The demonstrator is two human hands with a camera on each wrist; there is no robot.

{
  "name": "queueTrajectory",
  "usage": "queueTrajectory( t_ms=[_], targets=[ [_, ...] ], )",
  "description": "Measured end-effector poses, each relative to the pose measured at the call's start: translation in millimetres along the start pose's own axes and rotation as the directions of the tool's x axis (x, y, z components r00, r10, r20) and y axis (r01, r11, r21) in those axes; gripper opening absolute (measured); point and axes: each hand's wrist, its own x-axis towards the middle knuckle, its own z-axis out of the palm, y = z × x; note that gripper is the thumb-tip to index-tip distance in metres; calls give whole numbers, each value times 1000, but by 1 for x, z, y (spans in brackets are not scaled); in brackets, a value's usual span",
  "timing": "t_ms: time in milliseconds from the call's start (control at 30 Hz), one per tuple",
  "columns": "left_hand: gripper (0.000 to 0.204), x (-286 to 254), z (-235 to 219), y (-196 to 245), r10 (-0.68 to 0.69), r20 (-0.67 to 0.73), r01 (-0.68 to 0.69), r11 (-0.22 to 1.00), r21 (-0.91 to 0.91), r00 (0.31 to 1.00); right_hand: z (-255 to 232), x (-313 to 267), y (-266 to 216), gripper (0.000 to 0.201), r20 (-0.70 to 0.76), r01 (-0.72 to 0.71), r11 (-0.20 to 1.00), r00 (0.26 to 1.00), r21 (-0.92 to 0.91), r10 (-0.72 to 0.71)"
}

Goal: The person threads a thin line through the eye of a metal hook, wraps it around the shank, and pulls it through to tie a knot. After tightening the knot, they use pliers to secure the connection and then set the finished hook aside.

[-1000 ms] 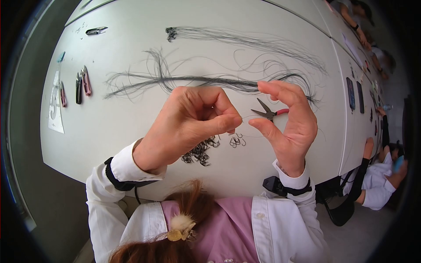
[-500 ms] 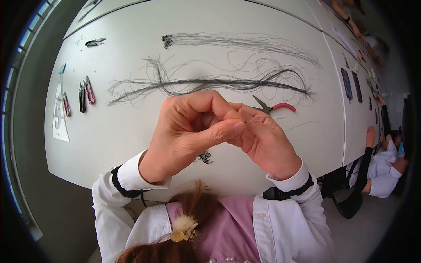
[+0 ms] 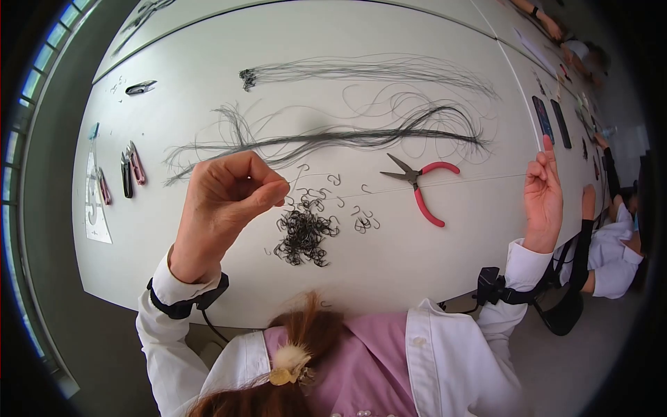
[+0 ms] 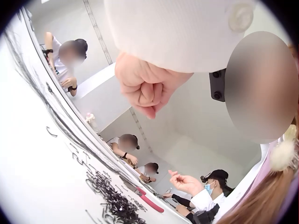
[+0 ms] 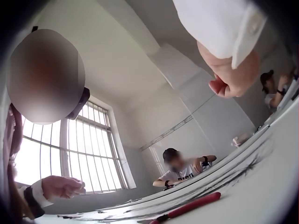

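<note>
My left hand (image 3: 226,208) is raised at the left of the hook pile, thumb and index finger pinching a thin fishing line (image 3: 486,177). Anything else between those fingertips is hidden. Well to the right, over the table's right side, my right hand (image 3: 542,201) grips the line's other stretch with curled fingers, its index finger pointing up. The line spans between both hands, above the pliers (image 3: 415,175) with red handles. Below and right of the left fingertips lies a heap of black fish hooks (image 3: 306,233). A few loose hooks (image 3: 363,221) lie beside it.
Behind the hooks stretches a long bundle of dark line (image 3: 347,132). Farther back are hooks with lines attached (image 3: 248,78). Thread snips (image 3: 127,174) and a clear set square (image 3: 96,215) lie at left. Phones (image 3: 543,117) and other people are at right.
The hands were apart, came together, then separated widely. The right hand moved far right, drawing the line out straight, while the left shifted left. The hooks and pliers came back into full view.
</note>
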Motion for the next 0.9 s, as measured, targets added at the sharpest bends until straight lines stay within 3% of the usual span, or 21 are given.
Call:
queueTrajectory(
  t_ms=[133,200,233,267,300,367,433,467,500,600,733,800,900],
  targets=[
    [8,-1,-5,-3,13,-26,-12,999,52,1000,-27,12,-12,40,-107,64,990,991,-129,-78],
    [9,0,-2,-6,38,-32,-35,995,88,999,-25,16,-15,45,-146,9,958,988,-286,-53],
    [9,1,0,-6,63,-36,-58,991,122,997,-7,14,-14,45,-143,11,959,988,-282,-54],
    [9,2,4,-3,66,-36,-61,990,126,997,15,10,-10,49,19,95,821,995,-562,-101],
    [9,4,8,0,78,-17,-74,987,145,997,43,5,-5,54,186,207,601,978,-772,-97],
    [8,7,19,4,112,15,-113,973,201,994,93,-6,11,64,453,369,503,890,-781,50],
    [7,9,30,6,163,32,-166,960,225,986,127,-18,34,65,668,563,429,731,-706,139],
    [6,10,34,7,207,41,-211,946,245,977,145,-27,40,65,690,588,389,691,-709,215],
    [7,10,37,8,248,36,-246,917,313,968,158,-30,43,65,755,684,321,599,-656,266],
    [10,9,42,11,343,10,-318,860,400,939,175,-35,58,47,839,789,289,492,-542,231],
    [10,11,39,10,396,-28,-349,837,422,918,181,-37,71,28,852,809,271,481,-522,205],
    [10,14,38,9,396,-34,-347,840,416,918,178,-35,76,25,838,767,358,538,-532,91],
    [11,17,38,7,403,-35,-356,842,406,915,175,-36,87,22,782,696,425,621,-578,46]
  ],
)
